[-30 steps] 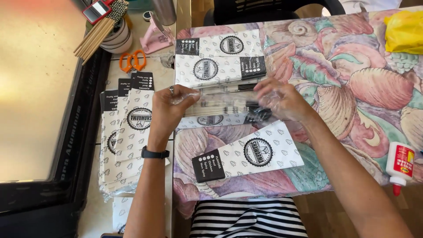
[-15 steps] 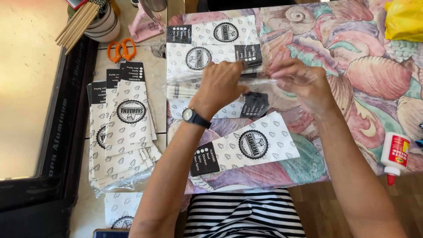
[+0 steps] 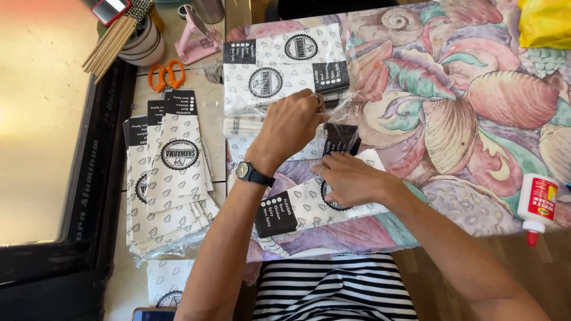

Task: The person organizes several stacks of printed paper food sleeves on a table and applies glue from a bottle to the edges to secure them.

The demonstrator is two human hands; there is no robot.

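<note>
1. Pinching clear plastic wrap point(image 3: 348, 104) with our left hand point(image 3: 291, 125), fingers closed on its edge, we hold it above the patterned worktop point(image 3: 476, 107).
2. Our right hand point(image 3: 351, 178) presses flat, fingers loosely open, on a white printed paper sleeve point(image 3: 303, 208) lying on the worktop.
3. More sleeves seem to sit inside the wrap.
4. A sleeve stack point(image 3: 172, 178) lies at left, a glue bottle point(image 3: 535, 205) at right.
</note>
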